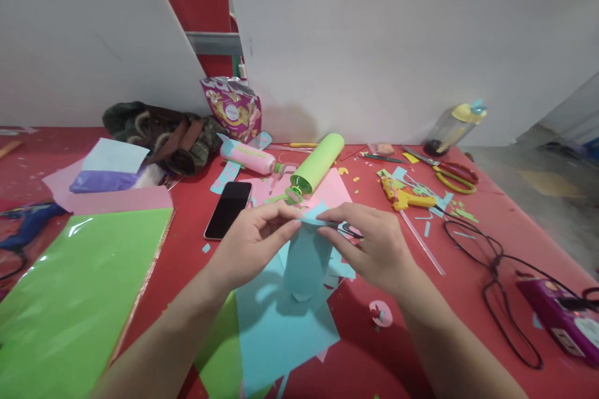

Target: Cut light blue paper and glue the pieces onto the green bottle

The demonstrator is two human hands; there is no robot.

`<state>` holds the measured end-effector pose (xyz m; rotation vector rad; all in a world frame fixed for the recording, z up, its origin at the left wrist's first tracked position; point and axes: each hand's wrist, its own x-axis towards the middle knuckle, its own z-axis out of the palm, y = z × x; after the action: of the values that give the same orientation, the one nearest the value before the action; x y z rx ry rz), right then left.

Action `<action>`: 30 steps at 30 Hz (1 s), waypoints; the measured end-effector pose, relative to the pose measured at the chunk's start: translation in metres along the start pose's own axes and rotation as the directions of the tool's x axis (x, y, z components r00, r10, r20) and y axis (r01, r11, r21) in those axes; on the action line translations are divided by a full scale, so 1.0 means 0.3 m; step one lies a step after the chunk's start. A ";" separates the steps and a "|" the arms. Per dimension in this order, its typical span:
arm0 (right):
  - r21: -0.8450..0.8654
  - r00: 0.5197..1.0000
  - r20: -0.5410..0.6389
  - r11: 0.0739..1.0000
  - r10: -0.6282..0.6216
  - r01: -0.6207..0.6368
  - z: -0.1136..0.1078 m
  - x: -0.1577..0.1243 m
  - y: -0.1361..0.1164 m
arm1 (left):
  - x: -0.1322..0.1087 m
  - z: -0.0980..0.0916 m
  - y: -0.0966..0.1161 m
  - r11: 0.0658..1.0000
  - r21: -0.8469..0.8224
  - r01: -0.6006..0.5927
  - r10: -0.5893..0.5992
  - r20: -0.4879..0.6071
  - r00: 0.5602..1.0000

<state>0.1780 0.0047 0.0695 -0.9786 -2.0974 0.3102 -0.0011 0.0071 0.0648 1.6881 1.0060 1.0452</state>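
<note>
While a large blue sheet [285,336] lies nearest on the red table [355,368], partly over a green sheet [215,349], the person's 2 hands are raised above it. The left hand [257,240] and the right hand [374,246] both grip a small blue paper piece [307,262] by its upper edge, each with the thumb and the fingers closed on it. This piece is hanging between the hands, over the blue sheet. At the right lie 1 pink scrap [380,314] and a purple box [561,318]; at the left, a shiny green packet [88,287]. Somewhat farther, there are a clear stick [423,243], a black phone [229,209] near the left hand, and a yellow glue gun [409,199] among small cuttings. Behind these lie a green cylinder [322,159], a pink cylinder [250,158] and scissors [436,165]. Farthest, a snack bag [234,109] stands upright before the white panels [374,43].
</note>
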 end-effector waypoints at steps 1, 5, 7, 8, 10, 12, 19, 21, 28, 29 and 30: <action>-0.005 1.000 0.008 1.000 -0.001 0.001 0.002 -0.002 0.000 | 0.000 0.002 0.001 1.000 0.019 0.006 -0.006 -0.004 1.000; -0.052 0.999 0.039 0.998 -0.018 0.020 0.014 -0.009 0.005 | -0.005 0.014 0.003 0.994 0.107 0.016 -0.011 -0.045 0.999; -0.086 0.999 0.022 0.995 -0.045 0.047 0.019 -0.010 0.008 | -0.008 0.021 0.003 0.993 0.116 0.019 -0.013 -0.059 0.998; -0.102 0.998 0.005 0.993 -0.066 0.067 0.020 -0.009 0.008 | -0.009 0.023 0.003 0.993 0.120 0.022 -0.014 -0.064 0.998; -0.130 0.993 -0.029 0.985 -0.116 0.111 0.023 -0.007 0.008 | -0.010 0.026 0.004 0.991 0.129 0.021 -0.012 -0.071 0.997; -0.151 0.986 -0.047 0.977 -0.159 0.151 0.025 -0.006 0.008 | -0.011 0.028 0.004 0.991 0.133 0.013 -0.003 -0.074 0.997; -0.098 0.990 -0.057 0.987 -0.132 0.126 0.033 -0.009 0.019 | -0.014 0.028 0.002 0.987 0.162 0.014 0.004 -0.108 0.994; -0.070 0.991 -0.062 0.991 -0.120 0.115 0.031 -0.010 0.023 | -0.015 0.029 0.007 0.986 0.168 -0.003 0.020 -0.100 0.995; 0.073 0.997 -0.046 0.995 -0.066 0.070 0.017 -0.006 0.011 | -0.014 0.035 0.009 0.985 0.125 -0.118 0.117 0.015 0.993; 0.093 0.997 -0.037 0.993 -0.070 0.073 0.019 -0.005 0.009 | -0.015 0.036 0.006 0.975 0.164 -0.151 0.151 0.013 0.988; 0.109 0.997 -0.027 0.991 -0.073 0.075 0.021 -0.005 0.007 | -0.017 0.038 0.002 0.956 0.226 -0.188 0.193 0.001 0.981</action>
<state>0.1751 0.0056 0.0636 -0.8335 -2.0676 0.3715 0.0078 -0.0006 0.0613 1.9948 1.0214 1.1080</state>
